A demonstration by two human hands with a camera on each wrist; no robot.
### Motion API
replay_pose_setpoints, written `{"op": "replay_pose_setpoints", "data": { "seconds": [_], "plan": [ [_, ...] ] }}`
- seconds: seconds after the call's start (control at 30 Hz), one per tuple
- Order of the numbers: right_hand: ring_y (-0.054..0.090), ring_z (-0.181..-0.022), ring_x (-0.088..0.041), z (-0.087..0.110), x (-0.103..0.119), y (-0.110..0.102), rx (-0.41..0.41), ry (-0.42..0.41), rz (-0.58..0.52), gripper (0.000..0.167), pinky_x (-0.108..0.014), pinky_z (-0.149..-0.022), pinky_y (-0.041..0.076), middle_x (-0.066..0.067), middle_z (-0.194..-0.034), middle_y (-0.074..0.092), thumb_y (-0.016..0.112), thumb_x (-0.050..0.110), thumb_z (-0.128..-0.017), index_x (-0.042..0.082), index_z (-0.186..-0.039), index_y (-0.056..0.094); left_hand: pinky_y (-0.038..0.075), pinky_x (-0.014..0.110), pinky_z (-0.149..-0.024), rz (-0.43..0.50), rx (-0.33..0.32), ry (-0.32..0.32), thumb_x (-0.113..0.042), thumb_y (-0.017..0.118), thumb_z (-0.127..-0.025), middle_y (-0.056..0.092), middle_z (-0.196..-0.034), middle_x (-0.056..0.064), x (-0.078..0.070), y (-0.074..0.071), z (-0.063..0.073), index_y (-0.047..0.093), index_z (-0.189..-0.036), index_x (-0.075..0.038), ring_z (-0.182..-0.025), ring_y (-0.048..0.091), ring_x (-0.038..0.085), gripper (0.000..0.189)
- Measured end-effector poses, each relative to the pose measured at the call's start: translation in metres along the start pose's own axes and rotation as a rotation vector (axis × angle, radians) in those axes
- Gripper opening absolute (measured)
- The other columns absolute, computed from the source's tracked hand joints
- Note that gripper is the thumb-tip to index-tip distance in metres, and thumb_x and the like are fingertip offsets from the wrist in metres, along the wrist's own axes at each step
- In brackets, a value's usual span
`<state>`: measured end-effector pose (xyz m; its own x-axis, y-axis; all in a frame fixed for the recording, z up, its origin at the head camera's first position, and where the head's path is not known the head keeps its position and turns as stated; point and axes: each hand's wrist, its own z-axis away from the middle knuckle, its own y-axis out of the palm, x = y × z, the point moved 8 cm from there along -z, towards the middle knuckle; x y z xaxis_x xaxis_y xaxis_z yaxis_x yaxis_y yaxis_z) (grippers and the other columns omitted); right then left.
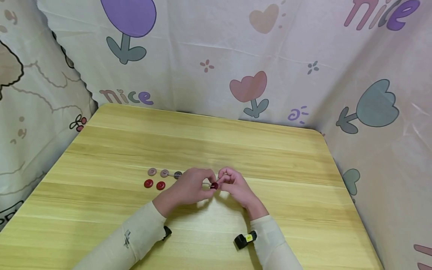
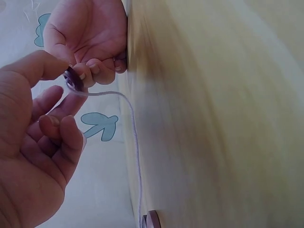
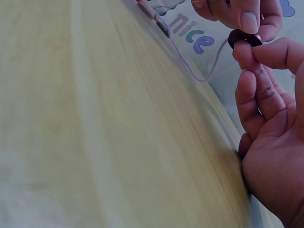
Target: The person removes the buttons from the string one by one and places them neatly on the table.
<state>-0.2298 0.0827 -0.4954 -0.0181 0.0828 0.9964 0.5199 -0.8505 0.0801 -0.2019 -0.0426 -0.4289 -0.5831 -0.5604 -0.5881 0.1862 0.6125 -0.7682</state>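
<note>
A dark red button (image 1: 214, 185) is held off the table between both hands, threaded on a thin white cord (image 2: 135, 137). My left hand (image 1: 192, 186) pinches the button from the left, thumb tip on its face, as the right wrist view shows. From the other side, the fingertips of my right hand (image 1: 237, 189) pinch the button's edge. The cord sags from it to a dark button (image 1: 177, 175) and a pinkish-brown button (image 1: 164, 173) on the table. Fingertips partly cover the held button's holes.
Left of the hands lie another pinkish-brown button (image 1: 152, 171) and two bright red buttons, one left (image 1: 148, 183) and one right (image 1: 160, 185). They rest on a wooden table (image 1: 270, 157). Patterned cloth (image 1: 189, 45) hangs behind the table and along its sides.
</note>
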Motion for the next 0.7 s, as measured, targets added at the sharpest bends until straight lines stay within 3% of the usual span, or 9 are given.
{"op": "replay_pose_setpoints", "data": {
  "seconds": [0.33, 0.47, 0.7],
  "plan": [
    [0.064, -0.082, -0.019, 0.0008, 0.0004, -0.0008, 0.003, -0.002, 0.005, 0.023, -0.03, -0.077, 0.049, -0.006, -0.086, 0.069, 0.058, -0.011, -0.083, -0.011, -0.105, 0.05, 0.037, 0.025, -0.055, 0.009, -0.023, 0.001, -0.021, 0.082, -0.082, 0.065, -0.078, -0.01, 0.0022, 0.0006, -0.0005, 0.071, -0.082, -0.016, -0.056, 0.037, 0.004, 0.012],
    [0.064, -0.081, -0.019, 0.001, 0.0005, -0.0003, 0.008, -0.003, 0.002, 0.021, -0.03, -0.077, 0.049, -0.005, -0.085, 0.069, 0.057, -0.01, -0.084, -0.01, -0.104, 0.05, 0.042, 0.026, -0.059, -0.014, -0.007, 0.005, -0.026, 0.08, -0.086, 0.066, -0.078, -0.012, 0.002, 0.0013, -0.0002, 0.073, -0.08, -0.017, -0.06, 0.047, 0.005, 0.013],
    [0.064, -0.082, -0.019, 0.0006, -0.0005, -0.0011, 0.012, -0.012, -0.01, 0.019, -0.031, -0.077, 0.049, -0.004, -0.084, 0.069, 0.059, -0.01, -0.087, -0.008, -0.104, 0.051, 0.051, 0.033, -0.074, -0.048, 0.041, 0.015, -0.026, 0.078, -0.088, 0.069, -0.086, -0.008, 0.0011, 0.0036, 0.0017, 0.074, -0.088, -0.014, -0.08, 0.065, 0.014, 0.013]
  ]
}}
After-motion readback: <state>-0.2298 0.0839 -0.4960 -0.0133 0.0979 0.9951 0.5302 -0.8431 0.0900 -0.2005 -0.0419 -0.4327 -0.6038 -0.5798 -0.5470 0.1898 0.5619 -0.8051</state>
